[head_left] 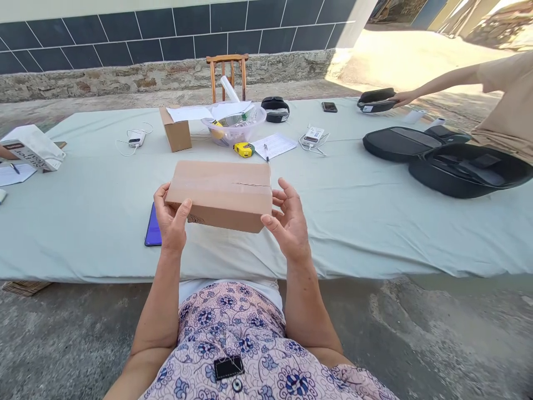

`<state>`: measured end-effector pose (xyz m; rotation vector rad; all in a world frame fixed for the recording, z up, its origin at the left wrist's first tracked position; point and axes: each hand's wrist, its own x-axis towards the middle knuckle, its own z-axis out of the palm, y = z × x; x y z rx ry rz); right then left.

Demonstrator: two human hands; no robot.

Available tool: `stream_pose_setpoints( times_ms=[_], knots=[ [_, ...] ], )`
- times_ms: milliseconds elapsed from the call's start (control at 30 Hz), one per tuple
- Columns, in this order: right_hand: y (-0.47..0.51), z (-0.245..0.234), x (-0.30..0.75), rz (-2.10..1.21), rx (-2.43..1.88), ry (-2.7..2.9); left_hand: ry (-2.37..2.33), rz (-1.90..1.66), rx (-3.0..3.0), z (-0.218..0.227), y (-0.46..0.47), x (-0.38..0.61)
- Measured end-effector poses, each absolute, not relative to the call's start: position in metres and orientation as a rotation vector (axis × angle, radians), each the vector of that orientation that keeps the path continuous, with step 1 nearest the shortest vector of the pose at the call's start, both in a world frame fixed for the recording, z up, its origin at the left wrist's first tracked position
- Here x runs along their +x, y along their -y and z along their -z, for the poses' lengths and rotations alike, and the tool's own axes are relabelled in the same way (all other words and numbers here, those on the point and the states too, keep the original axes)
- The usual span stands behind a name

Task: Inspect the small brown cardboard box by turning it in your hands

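A closed brown cardboard box (220,183) is held above the table, with a strip of clear tape along its top. My left hand (171,219) is closed on its left end, thumb on the front face. At the right end, my right hand (291,222) steadies the box with its thumb by the front corner and fingertips against the side; the index finger stands apart. Dark printing shows on the box's lower front. Partly hidden behind my left hand lies a phone with a blue screen (153,228).
Behind the box are a yellow tape measure (244,149), paper with a pen (275,146), a plastic basket (235,133) and a small carton (177,133). Open black cases (466,169) lie to the right. Another person's hand (403,98) touches a black case (377,101). A white box (35,145) stands left.
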<state>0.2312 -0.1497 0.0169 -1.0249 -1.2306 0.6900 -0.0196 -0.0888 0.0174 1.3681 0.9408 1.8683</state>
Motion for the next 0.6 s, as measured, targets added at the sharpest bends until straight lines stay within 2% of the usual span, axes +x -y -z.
stream_pose_setpoints(
  times_ms=[367,600],
  knots=[
    [0.151,-0.024,0.247,-0.886,-1.078,1.375,-0.855,-1.762,1.459,-0.012,0.083,-0.040],
    [0.156,-0.034,0.239,-0.654,-1.223,1.336,-1.175,-1.613,1.625,-0.004,0.084,-0.027]
  ],
)
